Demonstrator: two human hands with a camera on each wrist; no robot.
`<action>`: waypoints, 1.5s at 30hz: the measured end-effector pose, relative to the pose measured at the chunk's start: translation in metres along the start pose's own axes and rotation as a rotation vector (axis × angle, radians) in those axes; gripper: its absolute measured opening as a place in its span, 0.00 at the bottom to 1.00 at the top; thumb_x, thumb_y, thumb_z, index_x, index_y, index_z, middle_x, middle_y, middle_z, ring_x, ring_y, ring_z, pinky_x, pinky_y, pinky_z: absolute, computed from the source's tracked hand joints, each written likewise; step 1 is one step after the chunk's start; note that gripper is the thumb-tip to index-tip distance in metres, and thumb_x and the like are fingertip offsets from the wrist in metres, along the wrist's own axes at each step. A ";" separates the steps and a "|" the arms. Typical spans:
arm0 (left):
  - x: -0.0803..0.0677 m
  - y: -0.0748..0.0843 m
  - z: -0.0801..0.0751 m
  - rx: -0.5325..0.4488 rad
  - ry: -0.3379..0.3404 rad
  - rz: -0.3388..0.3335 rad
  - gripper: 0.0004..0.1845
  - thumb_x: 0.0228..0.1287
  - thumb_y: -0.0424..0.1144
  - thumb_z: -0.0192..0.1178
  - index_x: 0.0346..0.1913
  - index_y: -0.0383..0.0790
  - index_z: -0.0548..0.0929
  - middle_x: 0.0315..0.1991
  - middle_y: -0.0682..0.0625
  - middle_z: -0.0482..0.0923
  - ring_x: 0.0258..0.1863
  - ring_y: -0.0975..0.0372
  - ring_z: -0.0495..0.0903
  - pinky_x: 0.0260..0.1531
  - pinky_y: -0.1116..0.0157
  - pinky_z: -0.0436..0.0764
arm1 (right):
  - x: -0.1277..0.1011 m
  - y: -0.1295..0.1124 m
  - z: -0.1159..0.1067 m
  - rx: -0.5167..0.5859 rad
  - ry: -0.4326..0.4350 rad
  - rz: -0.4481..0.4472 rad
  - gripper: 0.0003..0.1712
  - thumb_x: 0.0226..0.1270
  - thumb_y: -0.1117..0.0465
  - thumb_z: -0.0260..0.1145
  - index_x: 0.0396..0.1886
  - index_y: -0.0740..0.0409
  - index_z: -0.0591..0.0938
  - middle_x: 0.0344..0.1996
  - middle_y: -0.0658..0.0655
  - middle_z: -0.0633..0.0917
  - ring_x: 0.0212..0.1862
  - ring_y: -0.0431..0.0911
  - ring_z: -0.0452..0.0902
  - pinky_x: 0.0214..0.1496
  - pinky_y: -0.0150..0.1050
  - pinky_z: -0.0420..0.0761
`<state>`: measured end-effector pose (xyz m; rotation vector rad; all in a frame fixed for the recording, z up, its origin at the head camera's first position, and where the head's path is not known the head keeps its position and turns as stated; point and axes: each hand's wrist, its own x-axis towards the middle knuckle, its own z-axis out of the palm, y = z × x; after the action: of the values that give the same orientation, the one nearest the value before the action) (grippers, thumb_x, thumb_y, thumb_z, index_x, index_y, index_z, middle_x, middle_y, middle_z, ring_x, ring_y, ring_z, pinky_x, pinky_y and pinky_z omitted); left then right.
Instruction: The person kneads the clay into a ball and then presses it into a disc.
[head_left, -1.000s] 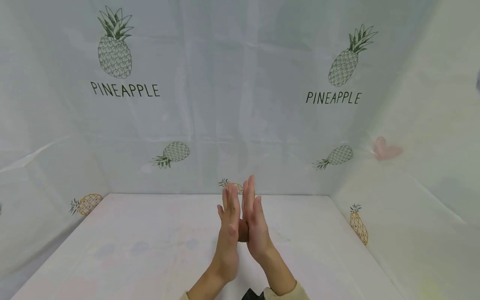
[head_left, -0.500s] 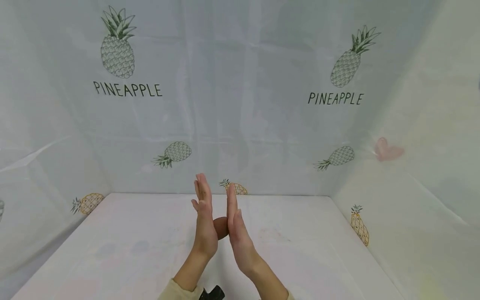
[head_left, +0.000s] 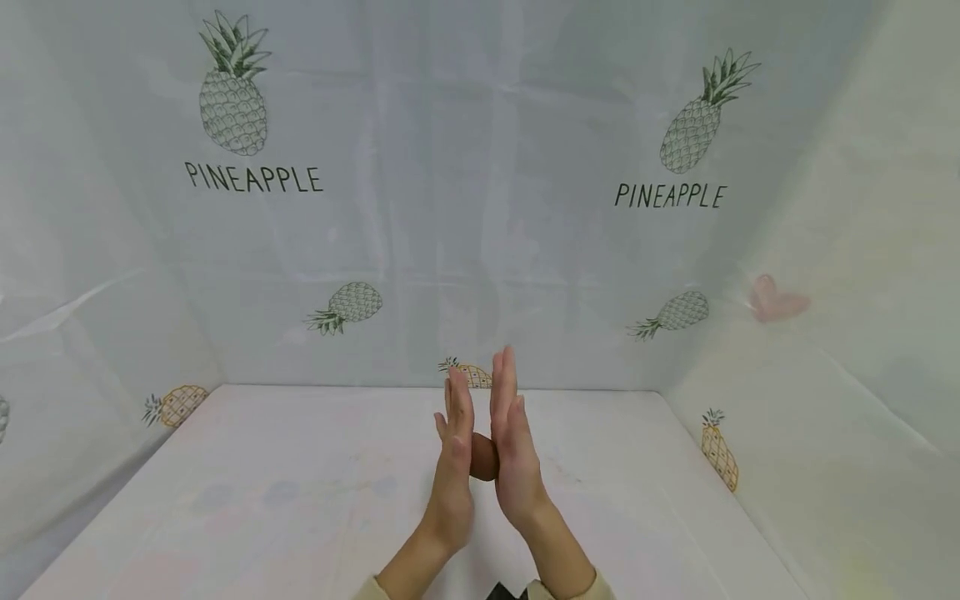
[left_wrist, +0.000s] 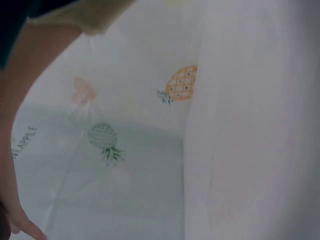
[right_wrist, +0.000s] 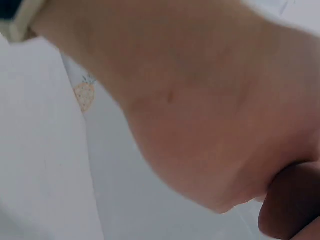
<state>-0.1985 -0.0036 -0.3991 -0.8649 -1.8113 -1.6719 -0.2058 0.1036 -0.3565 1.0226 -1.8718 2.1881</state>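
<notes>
A smooth brown lump, like modelling clay (head_left: 484, 457), is pressed between two facing palms above the table. Left of it is my left hand (head_left: 455, 454), fingers straight and pointing up and away. My right hand (head_left: 516, 458) lies against its other side, likewise straight-fingered, with fingertips a little farther forward. Both palms cover the lump's sides, so its full shape is hidden. In the right wrist view the brown lump (right_wrist: 292, 202) touches a hand at lower right. The left wrist view catches only an arm and a dark sliver at its lower left edge.
A white table (head_left: 300, 500) with faint coloured marks spreads beneath the hands. Pale sheeting (head_left: 465, 208) printed with pineapples stands behind it and along both sides. A small black object (head_left: 504, 592) shows near the right sleeve at the bottom edge.
Half a second ago both hands were farther left, the left fingertips higher. Since then they have shifted right and slid past each other, the right now forward. The lump moved right with them.
</notes>
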 end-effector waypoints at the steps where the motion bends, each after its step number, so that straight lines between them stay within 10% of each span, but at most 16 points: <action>1: -0.001 0.003 0.002 -0.005 -0.012 0.022 0.33 0.87 0.52 0.14 0.87 0.47 0.34 0.88 0.52 0.23 0.86 0.53 0.23 0.74 0.36 0.18 | 0.001 0.001 -0.002 0.002 0.017 0.011 0.35 0.85 0.36 0.17 0.87 0.29 0.31 0.85 0.35 0.34 0.85 0.39 0.22 0.80 0.66 0.20; 11: 0.004 0.019 -0.008 -0.069 0.035 -0.078 0.34 0.84 0.59 0.13 0.87 0.56 0.34 0.87 0.62 0.25 0.85 0.62 0.21 0.75 0.42 0.14 | 0.004 0.018 0.000 -0.004 -0.146 0.130 0.34 0.85 0.35 0.17 0.86 0.26 0.34 0.85 0.34 0.33 0.84 0.35 0.21 0.82 0.63 0.22; 24: 0.023 -0.012 -0.031 0.110 0.201 -0.176 0.38 0.83 0.66 0.21 0.87 0.57 0.32 0.86 0.62 0.22 0.84 0.62 0.18 0.73 0.40 0.12 | -0.007 0.010 0.016 -0.082 -0.223 0.113 0.34 0.82 0.34 0.13 0.84 0.24 0.26 0.83 0.34 0.23 0.82 0.40 0.11 0.75 0.74 0.18; 26: 0.022 -0.016 -0.028 0.172 0.191 -0.171 0.38 0.84 0.64 0.20 0.87 0.53 0.33 0.86 0.59 0.22 0.85 0.60 0.20 0.73 0.38 0.13 | -0.007 0.006 0.015 -0.064 -0.202 0.080 0.35 0.82 0.34 0.13 0.84 0.27 0.26 0.83 0.34 0.25 0.82 0.40 0.12 0.75 0.73 0.17; 28: 0.020 -0.019 -0.023 0.194 0.165 -0.177 0.38 0.85 0.63 0.19 0.87 0.50 0.33 0.87 0.57 0.23 0.85 0.58 0.21 0.73 0.35 0.15 | -0.006 0.003 0.011 -0.050 -0.172 0.044 0.36 0.82 0.34 0.14 0.85 0.28 0.26 0.84 0.35 0.26 0.84 0.47 0.35 0.77 0.70 0.18; 32: 0.014 -0.018 -0.013 0.137 0.086 -0.175 0.35 0.86 0.60 0.18 0.87 0.52 0.32 0.87 0.58 0.24 0.85 0.58 0.22 0.73 0.34 0.16 | -0.003 0.001 0.003 -0.022 -0.141 0.003 0.35 0.82 0.34 0.13 0.85 0.27 0.27 0.84 0.38 0.27 0.84 0.47 0.38 0.78 0.66 0.17; 35: 0.009 -0.012 -0.007 0.040 0.034 -0.153 0.33 0.86 0.58 0.16 0.86 0.56 0.31 0.87 0.60 0.24 0.85 0.60 0.21 0.74 0.35 0.15 | 0.000 0.002 -0.003 -0.004 -0.130 -0.009 0.34 0.83 0.36 0.12 0.85 0.28 0.27 0.84 0.38 0.27 0.84 0.39 0.17 0.78 0.66 0.16; 45: 0.004 0.008 -0.001 -0.082 -0.009 -0.087 0.34 0.85 0.58 0.15 0.87 0.56 0.31 0.87 0.60 0.22 0.85 0.63 0.19 0.73 0.38 0.12 | 0.006 0.015 -0.008 0.057 -0.106 0.043 0.36 0.82 0.33 0.11 0.85 0.29 0.25 0.84 0.35 0.27 0.84 0.38 0.16 0.78 0.66 0.15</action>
<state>-0.1951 -0.0043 -0.3907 -0.8397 -1.8209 -1.8103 -0.2210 0.1052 -0.3665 1.1399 -1.9027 2.2657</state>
